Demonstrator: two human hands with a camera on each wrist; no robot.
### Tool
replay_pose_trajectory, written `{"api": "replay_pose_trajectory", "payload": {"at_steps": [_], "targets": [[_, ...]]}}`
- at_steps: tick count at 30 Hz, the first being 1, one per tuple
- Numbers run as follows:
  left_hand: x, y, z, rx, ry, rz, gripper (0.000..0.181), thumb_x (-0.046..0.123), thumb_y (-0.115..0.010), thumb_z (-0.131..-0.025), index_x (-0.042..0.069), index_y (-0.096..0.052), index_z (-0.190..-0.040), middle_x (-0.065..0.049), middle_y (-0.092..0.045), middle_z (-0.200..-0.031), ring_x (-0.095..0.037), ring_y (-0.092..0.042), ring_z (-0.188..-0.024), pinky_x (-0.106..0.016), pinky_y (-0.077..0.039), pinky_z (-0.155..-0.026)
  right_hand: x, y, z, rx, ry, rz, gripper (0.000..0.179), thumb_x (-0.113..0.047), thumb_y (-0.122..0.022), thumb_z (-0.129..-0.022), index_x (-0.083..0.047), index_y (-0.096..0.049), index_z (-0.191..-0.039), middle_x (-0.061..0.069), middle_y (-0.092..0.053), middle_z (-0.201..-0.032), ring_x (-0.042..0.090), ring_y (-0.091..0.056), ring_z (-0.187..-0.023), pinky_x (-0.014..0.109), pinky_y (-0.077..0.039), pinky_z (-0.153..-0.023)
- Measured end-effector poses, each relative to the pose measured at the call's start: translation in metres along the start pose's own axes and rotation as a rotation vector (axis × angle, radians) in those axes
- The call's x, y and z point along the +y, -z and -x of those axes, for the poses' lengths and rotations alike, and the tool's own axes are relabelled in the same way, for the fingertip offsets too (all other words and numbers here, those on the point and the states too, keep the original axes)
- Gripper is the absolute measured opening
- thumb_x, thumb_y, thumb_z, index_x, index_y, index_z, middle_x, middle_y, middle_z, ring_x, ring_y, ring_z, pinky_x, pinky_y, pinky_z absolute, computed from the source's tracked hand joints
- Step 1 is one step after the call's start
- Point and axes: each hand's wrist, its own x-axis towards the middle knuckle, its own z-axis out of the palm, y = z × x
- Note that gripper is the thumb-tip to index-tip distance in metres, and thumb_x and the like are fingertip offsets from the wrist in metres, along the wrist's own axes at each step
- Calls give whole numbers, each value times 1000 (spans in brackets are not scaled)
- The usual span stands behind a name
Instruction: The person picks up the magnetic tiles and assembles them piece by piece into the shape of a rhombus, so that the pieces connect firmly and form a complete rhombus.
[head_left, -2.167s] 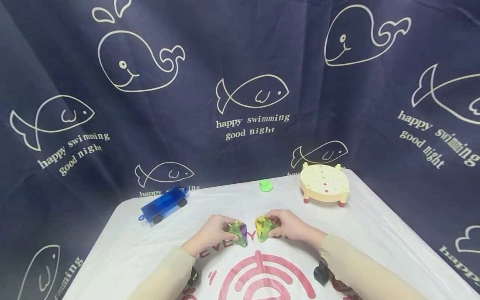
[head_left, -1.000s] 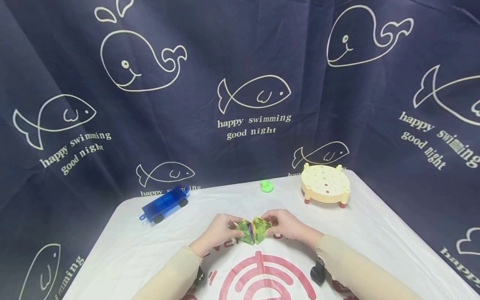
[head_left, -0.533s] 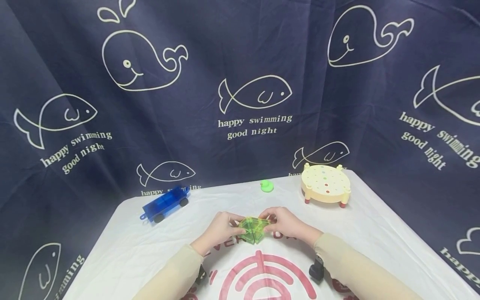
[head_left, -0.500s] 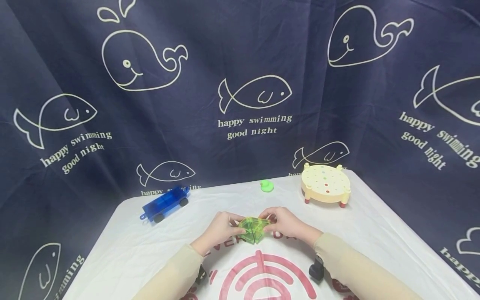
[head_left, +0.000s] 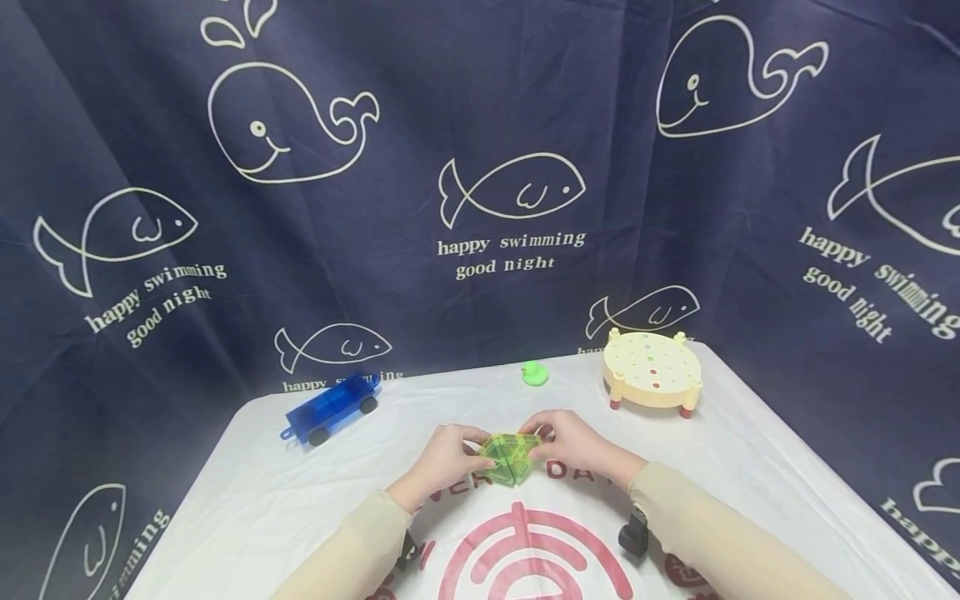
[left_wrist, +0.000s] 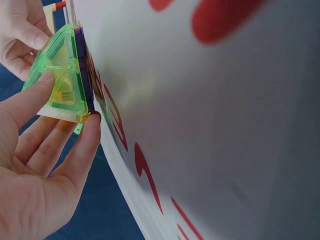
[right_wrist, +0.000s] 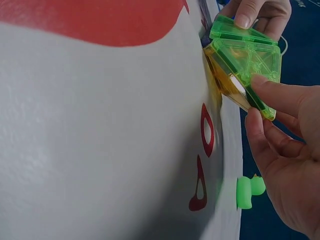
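Two small blocks built of translucent magnetic tiles meet side by side over the middle of the table. My left hand pinches the left block between thumb and fingers; a purple tile forms its underside, close over the tablecloth. On the other side, my right hand grips the right block the same way. Its green face is turned up under the thumb, and a yellow tile shows on its lower side. Fingertips cover parts of both blocks.
A blue toy wagon with black wheels stands at the back left of the white printed tablecloth. Near the back edge sits a green toy duck. A round cream pegboard stool stands at the back right. A dark patterned curtain hangs behind.
Both hands have come together, closing the gap between the two blocks. The purple and yellow sides have turned out of the head view; over the last half second there is only a slight shift.
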Motion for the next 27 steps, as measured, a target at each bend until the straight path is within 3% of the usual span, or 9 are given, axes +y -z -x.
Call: {"api": "replay_pose_trajectory", "payload": {"at_steps": [6,16,27], "targets": [[0,-1,-1,3,22,-12,33,13,-88,-79,4,-76,-108,-9,-76,-104,-17,-74,-76,-23,-59,-63,-3,3,-3,3,16,-7,29,-7,-84,-82,-4,-75,-109,4,-73,-105,21,-65,-93,45,-57,-84],[1,-2,-1,1,61,-45,32,12,-88,-78,7,-73,-105,-6,-74,-102,-19,-73,-85,-27,-60,-71,-7,4,-5,11,15,11,30,-6,-83,-82,-5,-74,-110,2,-72,-105,19,-63,-95,34,-57,-83],[5,-3,-2,-8,70,-45,33,10,-87,-79,5,-70,-106,-6,-73,-103,-21,-73,-88,-31,-60,-75,-8,4,-4,15,-5,28,30,-7,-83,-83,-5,-74,-112,2,-72,-105,21,-64,-97,37,-57,-84]]}}
